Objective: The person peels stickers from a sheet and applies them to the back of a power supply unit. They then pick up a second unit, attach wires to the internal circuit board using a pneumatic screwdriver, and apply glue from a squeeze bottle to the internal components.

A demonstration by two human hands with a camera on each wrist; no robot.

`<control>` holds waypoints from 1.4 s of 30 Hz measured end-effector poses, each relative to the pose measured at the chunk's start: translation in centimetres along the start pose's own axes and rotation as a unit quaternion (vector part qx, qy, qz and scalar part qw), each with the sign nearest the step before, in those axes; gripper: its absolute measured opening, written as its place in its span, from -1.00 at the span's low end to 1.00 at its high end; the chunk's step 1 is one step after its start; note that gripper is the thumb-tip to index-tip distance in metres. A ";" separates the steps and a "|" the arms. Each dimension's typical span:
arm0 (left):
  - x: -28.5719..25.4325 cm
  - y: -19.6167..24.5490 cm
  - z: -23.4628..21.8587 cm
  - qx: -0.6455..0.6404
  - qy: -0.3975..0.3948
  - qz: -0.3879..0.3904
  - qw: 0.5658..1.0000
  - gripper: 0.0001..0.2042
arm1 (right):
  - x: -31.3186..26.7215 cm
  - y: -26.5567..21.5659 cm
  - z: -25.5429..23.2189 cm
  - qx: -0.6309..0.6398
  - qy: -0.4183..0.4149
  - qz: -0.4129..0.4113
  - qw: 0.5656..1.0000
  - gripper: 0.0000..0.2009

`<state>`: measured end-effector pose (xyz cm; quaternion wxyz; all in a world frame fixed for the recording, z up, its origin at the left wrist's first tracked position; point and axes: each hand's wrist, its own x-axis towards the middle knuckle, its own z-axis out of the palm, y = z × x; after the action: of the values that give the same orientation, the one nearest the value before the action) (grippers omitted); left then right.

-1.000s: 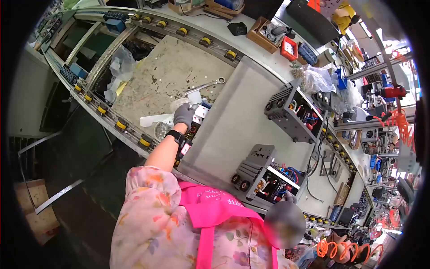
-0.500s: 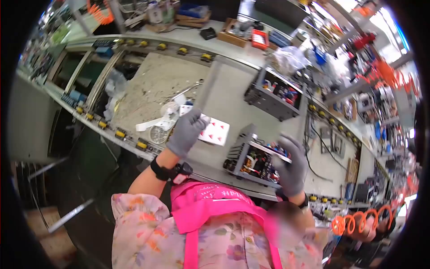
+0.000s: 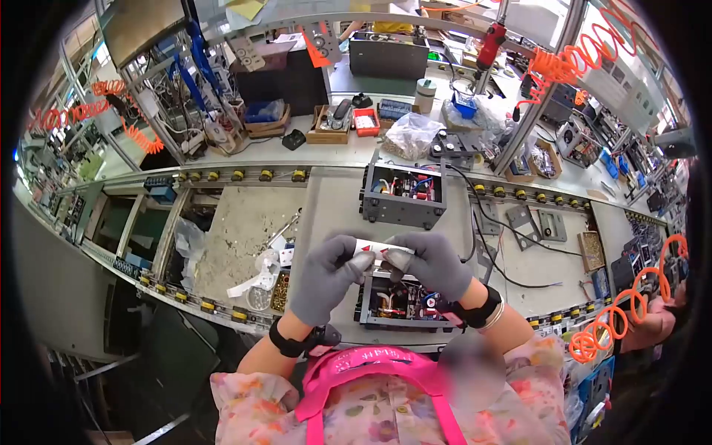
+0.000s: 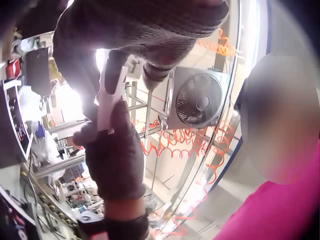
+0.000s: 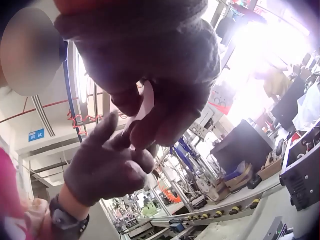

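Between both grey-gloved hands is a small white label sheet (image 3: 369,245) with red triangle marks, held above the bench in front of the chest. The left hand (image 3: 325,278) pinches its left end with thumb and fingers, and the right hand (image 3: 439,268) pinches the other end. Seen from the left wrist view, the sheet (image 4: 106,105) looks bent, its edge running between the fingers. Directly beneath the hands stands an open metal-cased device (image 3: 404,305) with wires and circuit parts inside; the hands partly cover it.
A second open device (image 3: 404,210) stands farther back on the grey board. To the left lie a wrench (image 3: 288,224), a white tape strip (image 3: 256,282) and a tray of small brass-coloured parts (image 3: 280,291). A black cable (image 3: 512,276) runs across the right side. Rollers line the bench rails.
The left hand has picked up the label sheet from the left and carried it over the near device. The right hand has risen from that device and grips the sheet too. The view has turned.
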<state>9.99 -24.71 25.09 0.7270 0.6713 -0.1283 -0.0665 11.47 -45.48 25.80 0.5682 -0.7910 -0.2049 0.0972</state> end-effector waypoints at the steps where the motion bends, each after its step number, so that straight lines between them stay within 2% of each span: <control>1: 0.1 0.6 0.5 -0.024 -0.007 -0.008 1.000 -0.84 | -0.1 0.2 -0.2 -0.032 0.013 -0.029 0.999 -0.77; 5: 0.7 -0.2 1.6 0.103 0.022 0.076 0.992 -0.88 | -0.6 -0.3 -0.9 -0.143 0.085 -0.163 0.973 -0.82; 7: 1.0 -0.7 1.7 0.181 0.017 0.139 0.973 -0.88 | -0.7 0.0 -0.9 -0.118 0.114 -0.173 0.971 -0.83; 11: 1.6 -0.1 2.3 0.178 0.010 0.150 0.972 -0.87 | -1.3 -0.2 -1.1 -0.101 0.154 -0.153 0.971 -0.82; 16: 2.7 -0.2 2.8 0.211 0.027 0.167 0.963 -0.88 | -1.0 0.1 -1.6 -0.159 0.212 -0.206 0.942 -0.79; 20: 3.9 0.0 2.9 0.179 0.025 0.115 0.977 -0.89 | 0.3 0.1 -2.5 -0.264 0.246 -0.267 0.894 -0.78; 23: 5.3 -1.5 2.7 0.110 0.022 0.062 0.992 -0.88 | 1.9 1.8 -2.8 -0.226 0.250 -0.264 0.904 -0.79; 25: 6.6 -2.4 2.4 0.097 0.023 0.047 0.994 -0.88 | 3.0 2.6 -3.3 -0.242 0.234 -0.265 0.904 -0.81; 26: 7.2 -3.2 2.4 0.042 0.033 0.023 0.998 -0.88 | 3.5 3.2 -3.5 -0.250 0.226 -0.263 0.904 -0.82; 29: 9.9 -5.9 1.7 -0.090 0.051 -0.059 0.993 -0.85 | 5.9 5.7 -4.7 -0.162 0.151 -0.241 0.945 -0.84; 32: 11.5 -9.8 -0.3 -0.114 0.117 -0.118 0.980 -0.87 | 8.8 11.1 -7.9 0.046 0.178 -0.101 0.978 -0.86; 34: 11.2 -11.6 -1.7 -0.126 0.103 -0.142 0.976 -0.86 | 10.8 16.6 -10.3 0.037 0.288 0.019 0.957 -0.87; 37: 10.2 -12.3 -2.3 -0.111 0.071 -0.190 0.973 -0.84 | 12.0 22.5 -12.1 -0.175 0.287 0.061 0.940 -0.88; 41: 9.2 -13.1 -2.6 -0.136 0.024 -0.234 0.962 -0.83 | 13.1 25.7 -11.4 -0.161 0.302 0.088 0.936 -0.89; 42: 9.0 -13.1 -2.4 -0.137 0.009 -0.238 0.962 -0.83 | 13.3 25.8 -11.2 -0.200 0.304 0.078 0.928 -0.90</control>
<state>20.23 -25.97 12.83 0.7761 0.5773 0.0525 -0.2483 33.24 -56.30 6.39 0.4236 -0.8935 0.0247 -0.1472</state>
